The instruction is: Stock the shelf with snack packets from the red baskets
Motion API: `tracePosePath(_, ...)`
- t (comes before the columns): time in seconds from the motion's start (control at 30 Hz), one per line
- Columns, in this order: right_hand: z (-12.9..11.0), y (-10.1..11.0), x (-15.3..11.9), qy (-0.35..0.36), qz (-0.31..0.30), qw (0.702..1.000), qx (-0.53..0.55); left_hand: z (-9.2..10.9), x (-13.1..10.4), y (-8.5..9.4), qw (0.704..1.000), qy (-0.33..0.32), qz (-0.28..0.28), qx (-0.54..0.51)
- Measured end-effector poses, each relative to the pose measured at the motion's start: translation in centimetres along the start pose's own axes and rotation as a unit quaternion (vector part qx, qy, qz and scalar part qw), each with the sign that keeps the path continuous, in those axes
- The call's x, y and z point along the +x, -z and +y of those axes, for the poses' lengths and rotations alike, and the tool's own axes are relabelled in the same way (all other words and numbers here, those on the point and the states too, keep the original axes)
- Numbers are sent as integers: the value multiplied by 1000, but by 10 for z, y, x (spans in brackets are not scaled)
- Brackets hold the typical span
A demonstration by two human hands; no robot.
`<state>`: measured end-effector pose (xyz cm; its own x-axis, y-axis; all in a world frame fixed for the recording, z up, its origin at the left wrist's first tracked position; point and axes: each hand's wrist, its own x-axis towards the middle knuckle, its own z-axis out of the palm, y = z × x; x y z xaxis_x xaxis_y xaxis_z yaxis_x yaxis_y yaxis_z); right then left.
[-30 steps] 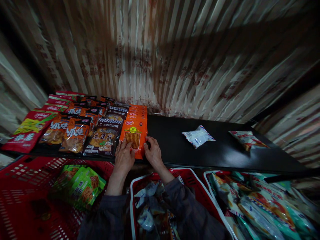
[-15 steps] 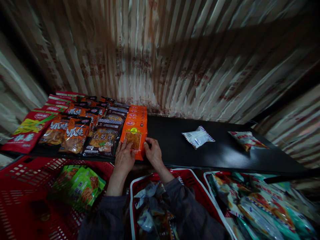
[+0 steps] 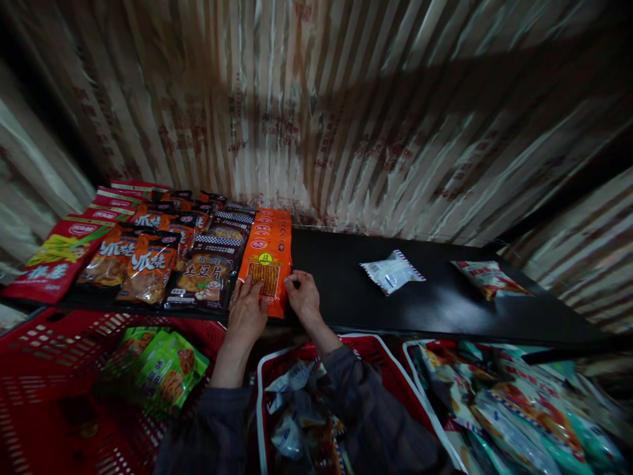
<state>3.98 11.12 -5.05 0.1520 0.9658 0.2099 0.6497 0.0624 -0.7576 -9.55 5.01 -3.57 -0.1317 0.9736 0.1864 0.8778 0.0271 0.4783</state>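
Note:
Along the black shelf [image 3: 341, 290] a column of orange snack packets [image 3: 266, 247] overlaps from front to back, the front one with a window showing brown sticks. My left hand [image 3: 247, 313] lies with its fingers stretched out over the lower left of that front packet. At the packet's lower right edge, my right hand [image 3: 304, 300] has its fingers curled in, thumb and forefinger pinching at the edge. Dark potato-chip packets [image 3: 205, 274] stand just left of the orange column. Further left are orange-and-black snack bags [image 3: 148, 267] and red-and-yellow bags [image 3: 59, 257].
A white packet [image 3: 392, 272] and a red-and-white packet [image 3: 489, 278] lie apart on the shelf's right half. Below stand a red basket [image 3: 30, 369] with green packets [image 3: 171, 373], a white-rimmed basket [image 3: 262, 409] of small packets, and another basket of bags [image 3: 534, 402]. Striped sheeting [image 3: 316, 119] hangs behind.
My right hand has shifted very slightly up and left along the orange packet's edge. The left hand and the packets look the same.

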Motion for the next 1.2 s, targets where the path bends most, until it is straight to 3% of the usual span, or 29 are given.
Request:
tracePosePath(0.63,-9,-4,0,-12,-25,999,-26,3,0,2,1000,11,-19,-8)
tracePosePath(0.8,-14,-2,-5,117,17,991,-61,4,-1,-2,1000,16,6,2)
tracePosePath(0.93,-20,-4,-6,225,-30,970,-90,6,-2,-3,1000,15,12,10)
tracePosePath(1.2,-29,-7,-2,248,-91,953,-149,3,1,-6,999,11,41,4)
